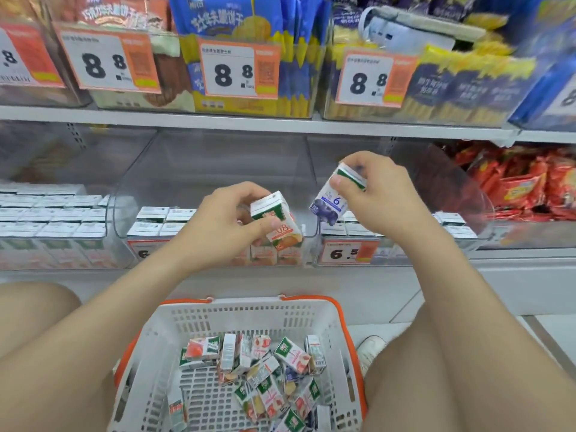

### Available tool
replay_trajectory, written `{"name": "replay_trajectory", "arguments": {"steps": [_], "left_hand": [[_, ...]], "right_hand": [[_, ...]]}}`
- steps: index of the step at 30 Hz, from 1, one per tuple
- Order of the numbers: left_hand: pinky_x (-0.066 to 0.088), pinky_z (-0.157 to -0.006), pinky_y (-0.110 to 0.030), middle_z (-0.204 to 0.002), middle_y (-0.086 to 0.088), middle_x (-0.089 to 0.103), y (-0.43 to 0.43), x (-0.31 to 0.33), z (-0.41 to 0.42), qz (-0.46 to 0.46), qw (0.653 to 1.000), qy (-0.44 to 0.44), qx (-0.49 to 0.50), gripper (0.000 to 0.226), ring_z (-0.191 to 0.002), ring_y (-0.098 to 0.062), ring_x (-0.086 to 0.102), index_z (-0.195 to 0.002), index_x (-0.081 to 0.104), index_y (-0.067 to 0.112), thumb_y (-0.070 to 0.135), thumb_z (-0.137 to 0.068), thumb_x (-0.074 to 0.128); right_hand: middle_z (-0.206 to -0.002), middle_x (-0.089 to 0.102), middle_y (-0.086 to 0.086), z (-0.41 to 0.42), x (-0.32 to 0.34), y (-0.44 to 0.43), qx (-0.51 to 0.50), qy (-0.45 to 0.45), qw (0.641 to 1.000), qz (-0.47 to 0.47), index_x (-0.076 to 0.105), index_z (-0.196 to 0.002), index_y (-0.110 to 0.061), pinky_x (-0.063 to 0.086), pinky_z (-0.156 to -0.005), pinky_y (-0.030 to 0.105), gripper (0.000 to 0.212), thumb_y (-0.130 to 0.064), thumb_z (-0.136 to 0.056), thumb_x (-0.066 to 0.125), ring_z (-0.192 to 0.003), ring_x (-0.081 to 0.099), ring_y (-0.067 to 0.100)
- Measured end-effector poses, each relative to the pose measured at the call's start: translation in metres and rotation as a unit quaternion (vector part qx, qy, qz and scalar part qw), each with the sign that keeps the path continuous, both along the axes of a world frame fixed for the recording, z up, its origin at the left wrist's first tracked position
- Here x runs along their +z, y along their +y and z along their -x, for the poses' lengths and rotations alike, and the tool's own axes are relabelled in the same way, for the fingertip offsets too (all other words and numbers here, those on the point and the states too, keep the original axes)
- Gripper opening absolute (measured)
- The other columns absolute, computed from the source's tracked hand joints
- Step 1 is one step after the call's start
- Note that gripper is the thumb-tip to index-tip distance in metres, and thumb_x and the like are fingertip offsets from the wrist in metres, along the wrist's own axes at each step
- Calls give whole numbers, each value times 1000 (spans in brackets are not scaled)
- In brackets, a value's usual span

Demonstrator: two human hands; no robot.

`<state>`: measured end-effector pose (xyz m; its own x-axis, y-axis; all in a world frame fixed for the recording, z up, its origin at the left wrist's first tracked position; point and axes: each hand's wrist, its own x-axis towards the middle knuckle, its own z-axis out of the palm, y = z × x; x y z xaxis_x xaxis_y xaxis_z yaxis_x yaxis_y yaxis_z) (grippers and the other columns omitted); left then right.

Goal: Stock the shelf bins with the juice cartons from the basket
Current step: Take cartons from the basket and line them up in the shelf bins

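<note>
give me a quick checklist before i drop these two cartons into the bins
1. Left hand grips the orange carton: ok.
2. Right hand pinches the blueberry carton by its top: ok.
3. Orange carton is over the middle bin, whose front cartons look orange: ok.
4. Blueberry carton matches the right bin stock: cannot tell, labels blurred.
5. Free slot in each bin: cannot tell, hands hide them.
6. Basket holds loose cartons for later: ok.
</note>
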<state>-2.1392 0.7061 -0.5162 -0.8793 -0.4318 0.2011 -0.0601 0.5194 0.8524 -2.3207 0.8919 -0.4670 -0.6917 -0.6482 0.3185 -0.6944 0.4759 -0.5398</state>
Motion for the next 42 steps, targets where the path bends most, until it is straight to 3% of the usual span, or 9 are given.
{"name": "replay_trajectory", "arguments": {"steps": [5,11,18,22,25,29,33,38,42], "left_hand": [[59,-84,-41,-103,14,76,29,-10,34,24,998,62,-1,20,-91,-14,71,-112,70,32,28,-94,78],[56,-89,-39,-109,14,70,50,-25,55,17,996,89,-21,18,-103,-12,67,-122,62,34,31,-104,65],[56,-93,-40,-116,18,70,51,-27,58,23,996,88,-22,25,-105,-12,68,-128,60,38,34,-103,65],[61,-86,-36,-112,13,75,47,-25,57,-78,994,73,16,36,-97,-12,73,-125,63,34,36,-92,79],[62,-75,-27,-103,5,78,47,-21,54,-123,988,76,45,35,-90,-12,75,-116,69,22,29,-86,86],[60,-69,-23,-100,0,80,40,-14,40,-153,981,96,75,27,-89,-14,77,-115,72,16,23,-91,82],[61,-66,-26,-103,-4,81,29,-4,17,-239,960,113,90,21,-90,-16,78,-119,75,13,22,-101,71],[56,-95,-36,-115,1,80,0,-5,-13,-196,978,54,40,24,-110,-17,75,-126,73,20,15,-109,58],[57,-84,-23,-113,6,80,-15,-3,-28,-115,991,53,46,27,-106,-11,75,-128,72,19,11,-109,54]], "right_hand": [[-114,66,3,40,1,11,-98,24,994,47,64,-123,-15,35,-81,27,25,-23,-99,66,-108,58,25],[-128,63,20,107,-26,12,-149,63,978,-131,60,-130,-17,46,-92,43,36,-14,-95,68,-119,55,44],[-153,55,8,119,-49,5,-2,-39,952,-305,59,-148,-22,48,-111,40,48,-13,-100,56,-136,55,33],[-157,50,12,104,-38,3,-18,-69,940,-334,51,-153,-15,42,-117,42,62,-5,-92,43,-143,48,34],[-138,63,20,79,-22,-4,-41,-16,972,-231,62,-139,-6,50,-108,42,47,-7,-95,44,-126,59,38],[-84,77,-5,11,-1,-14,47,-52,996,51,77,-104,-25,58,-80,31,20,-28,-99,57,-83,73,14],[-88,77,-9,-26,-10,-25,165,-81,983,-13,71,-121,-33,59,-77,30,35,-56,-94,67,-82,73,6],[-84,76,-10,-43,-21,-50,184,-110,977,-7,71,-117,-32,62,-77,38,23,-39,-95,71,-79,72,7],[-92,77,-10,-56,-30,-68,206,-100,973,16,70,-113,-28,62,-81,41,19,-35,-96,70,-83,73,8]]}}
